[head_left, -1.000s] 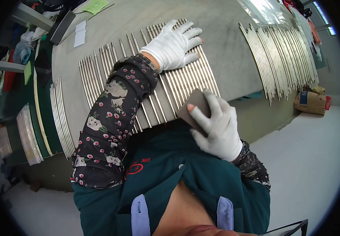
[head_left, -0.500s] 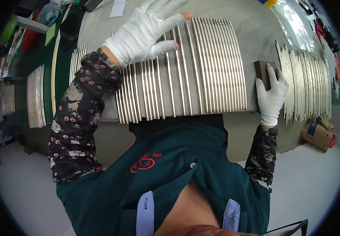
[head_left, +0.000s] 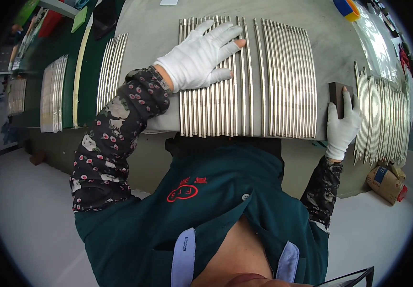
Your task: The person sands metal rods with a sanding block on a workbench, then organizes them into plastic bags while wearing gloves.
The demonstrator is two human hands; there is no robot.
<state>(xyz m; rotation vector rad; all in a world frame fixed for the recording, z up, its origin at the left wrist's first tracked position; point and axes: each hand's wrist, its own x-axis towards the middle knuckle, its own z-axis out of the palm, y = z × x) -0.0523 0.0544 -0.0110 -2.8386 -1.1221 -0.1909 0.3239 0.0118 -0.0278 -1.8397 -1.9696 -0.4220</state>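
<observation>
My left hand (head_left: 199,57), in a white glove with bare thumb and finger tips, lies flat with spread fingers across a row of slim metal rods (head_left: 206,110). A few single rods (head_left: 258,81) stand slightly apart to the right of that row. Beyond them lies a close-set row of rods (head_left: 292,86), side by side. My right hand (head_left: 343,125), gloved the same way, is closed around a dark brown rectangular block (head_left: 336,98) on the grey table (head_left: 149,28).
Right of the block lies a looser pile of rods (head_left: 383,119). More rods (head_left: 112,71) and a wrapped bundle (head_left: 53,95) are on the green surface at left. A yellow and blue tape roll (head_left: 347,9) sits far right; a brown paper sack (head_left: 385,184) stands below.
My left hand has come down onto the rods, and those beneath it now lie straighter and closer together. My right hand keeps its hold on the block. The whole view has shifted slightly.
</observation>
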